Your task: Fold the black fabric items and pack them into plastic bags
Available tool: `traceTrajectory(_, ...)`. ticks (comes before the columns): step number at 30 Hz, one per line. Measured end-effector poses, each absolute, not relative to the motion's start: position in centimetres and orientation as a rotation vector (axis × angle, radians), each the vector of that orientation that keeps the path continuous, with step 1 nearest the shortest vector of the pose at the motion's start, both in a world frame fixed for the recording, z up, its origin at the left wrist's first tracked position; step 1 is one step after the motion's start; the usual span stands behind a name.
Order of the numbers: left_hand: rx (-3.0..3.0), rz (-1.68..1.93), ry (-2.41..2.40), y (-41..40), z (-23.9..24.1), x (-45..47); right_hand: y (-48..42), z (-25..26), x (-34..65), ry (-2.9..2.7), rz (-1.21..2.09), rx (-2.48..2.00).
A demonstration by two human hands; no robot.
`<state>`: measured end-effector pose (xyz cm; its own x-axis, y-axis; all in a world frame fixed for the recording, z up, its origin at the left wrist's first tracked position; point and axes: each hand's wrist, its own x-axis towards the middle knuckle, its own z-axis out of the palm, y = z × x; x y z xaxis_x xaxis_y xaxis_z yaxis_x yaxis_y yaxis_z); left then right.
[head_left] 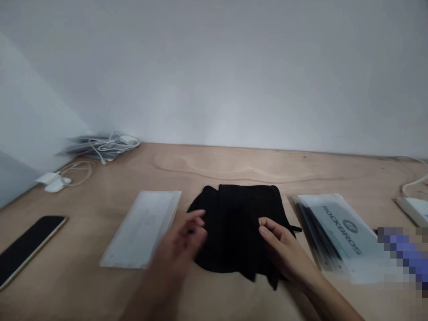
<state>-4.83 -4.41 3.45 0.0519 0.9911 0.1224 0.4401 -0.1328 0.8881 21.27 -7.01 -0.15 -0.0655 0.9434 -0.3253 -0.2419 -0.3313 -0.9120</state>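
A folded black cloth [239, 223] lies on the wooden table [234, 165] in front of me. My left hand [182, 243] is at the cloth's left edge; it is smeared by motion and its fingers look curled. My right hand [284, 252] rests on the cloth's right part, fingers bent with the tips pressing down on the fabric. A flat frosted plastic bag [142, 228] lies just left of the cloth, close to my left hand.
A stack of printed plastic bags [337, 232] lies right of the cloth. A black phone [28, 245] sits at the left edge. White chargers and cables [67, 176], more cables on a grey pile [103, 145], a white box [414, 209] at far right. Wall behind.
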Motion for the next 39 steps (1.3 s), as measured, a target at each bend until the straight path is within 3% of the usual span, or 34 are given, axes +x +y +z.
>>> traceTrajectory(4, 1.752, 0.938, 1.235, -7.3, 3.3, 1.6, -6.3, 0.9, 20.3, -1.023, 1.527, -1.219)
traceTrajectory(11, 1.745, 0.806, 1.461, -5.5, 3.2, -1.4, -6.3, -0.4, 23.4, -1.017, 1.336, -1.406)
traceTrajectory(20, 1.809, 0.770, 1.189, -5.9, 3.2, 0.4, -6.6, 0.3, 21.7, -1.322, 1.115, -1.646)
traceTrajectory(27, 2.113, 0.974, 1.738, -5.3, 1.6, -1.8, -6.2, -1.7, 23.8, -1.289, 1.099, -1.700)
traceTrajectory(32, 2.360, 0.683, 1.401, -5.5, 0.2, -0.3, -5.6, -1.9, 24.0, -1.384, 1.012, -1.721)
traceTrajectory(39, 2.031, 0.985, 1.654, -0.3, 5.3, -4.2, -2.8, 1.8, 28.4, -1.482, 0.865, -1.623)
